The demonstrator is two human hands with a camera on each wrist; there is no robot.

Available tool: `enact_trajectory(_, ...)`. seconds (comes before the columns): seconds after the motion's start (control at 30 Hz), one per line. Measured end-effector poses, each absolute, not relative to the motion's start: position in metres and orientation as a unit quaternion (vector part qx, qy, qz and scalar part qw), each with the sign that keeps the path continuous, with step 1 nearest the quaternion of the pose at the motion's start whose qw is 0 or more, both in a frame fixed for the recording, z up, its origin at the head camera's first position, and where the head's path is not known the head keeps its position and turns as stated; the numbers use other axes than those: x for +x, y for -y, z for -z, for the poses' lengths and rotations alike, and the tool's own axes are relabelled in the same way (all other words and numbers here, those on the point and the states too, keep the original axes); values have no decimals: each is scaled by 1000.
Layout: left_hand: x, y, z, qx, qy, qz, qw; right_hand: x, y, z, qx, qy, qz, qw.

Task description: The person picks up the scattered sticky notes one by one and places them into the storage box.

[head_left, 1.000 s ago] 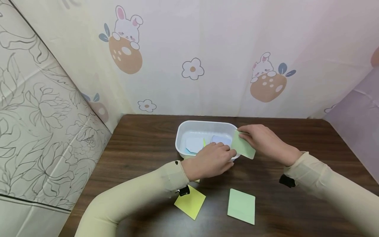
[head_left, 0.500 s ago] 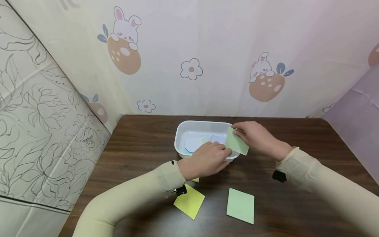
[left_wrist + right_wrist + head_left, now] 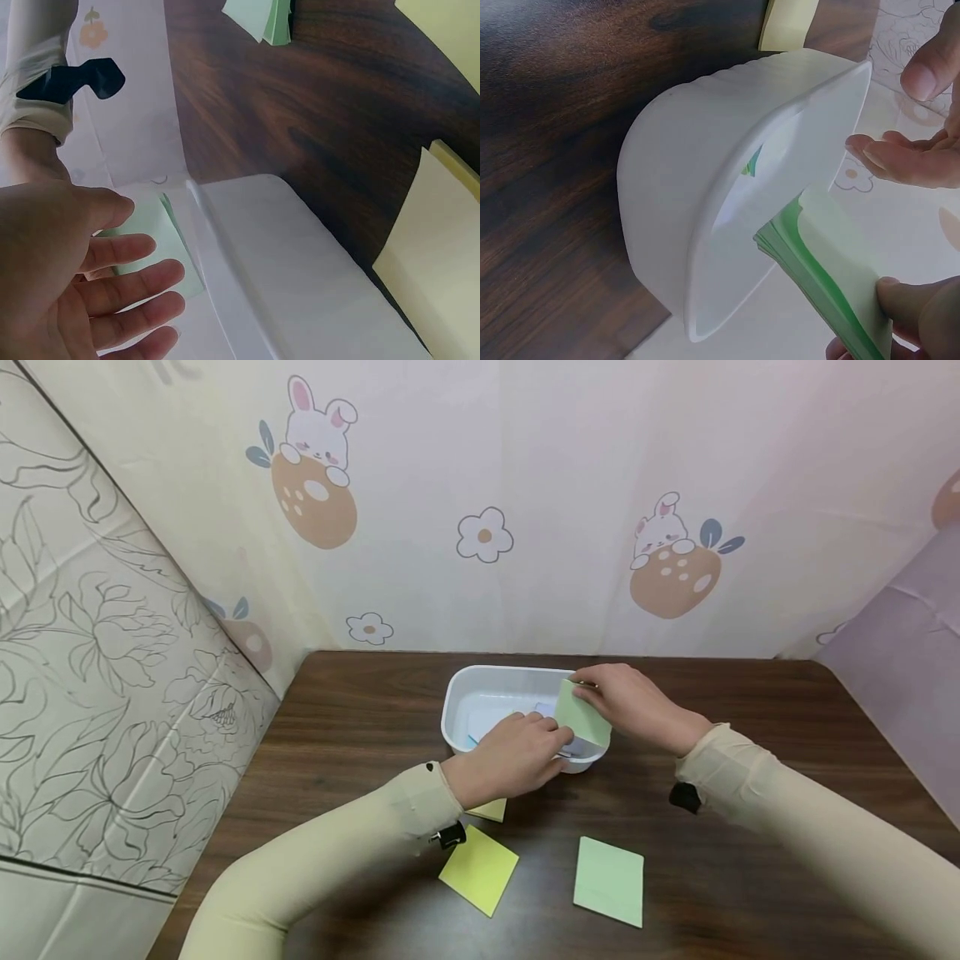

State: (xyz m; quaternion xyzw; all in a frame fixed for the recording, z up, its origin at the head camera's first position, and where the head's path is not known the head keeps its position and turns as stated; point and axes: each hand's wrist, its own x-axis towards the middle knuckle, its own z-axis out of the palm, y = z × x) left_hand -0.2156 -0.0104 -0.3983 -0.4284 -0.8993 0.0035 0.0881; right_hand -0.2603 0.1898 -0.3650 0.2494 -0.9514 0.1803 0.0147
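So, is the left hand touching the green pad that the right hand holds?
Apart. The right wrist view shows it: a clear gap separates the left hand from the nearest edge of the green pad.

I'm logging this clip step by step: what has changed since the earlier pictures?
The right hand has carried its green pad left, further over the white container. The left hand has shifted slightly left. I see no new grip or release. The container, the bright yellow pad and the other green pad stayed put.
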Motion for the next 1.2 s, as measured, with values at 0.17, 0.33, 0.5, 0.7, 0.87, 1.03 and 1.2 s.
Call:
enact_trajectory(0.17, -219, 13, 400, -423, 901, -3, 90, -268, -187, 371, 248, 952, -179, 6)
enact_trajectory(0.33, -222, 16, 401, -415, 907, -2, 77, -273, -186, 378, 242, 953, -183, -14)
enact_trajectory(0.5, -227, 18, 403, -411, 909, 0, 74, -278, -183, 383, 246, 953, -177, -21)
enact_trajectory(0.7, -232, 22, 405, -406, 911, -2, 67, -284, -179, 392, 263, 950, -163, -34)
enact_trajectory(0.87, -235, 24, 408, -404, 912, 0, 72, -288, -176, 401, 288, 944, -158, -46)
enact_trajectory(1.03, -236, 26, 412, -406, 910, 2, 85, -291, -173, 408, 302, 937, -155, -79)
enact_trajectory(1.2, -236, 26, 414, -406, 911, -8, 78, -294, -169, 414, 320, 931, -146, -99)
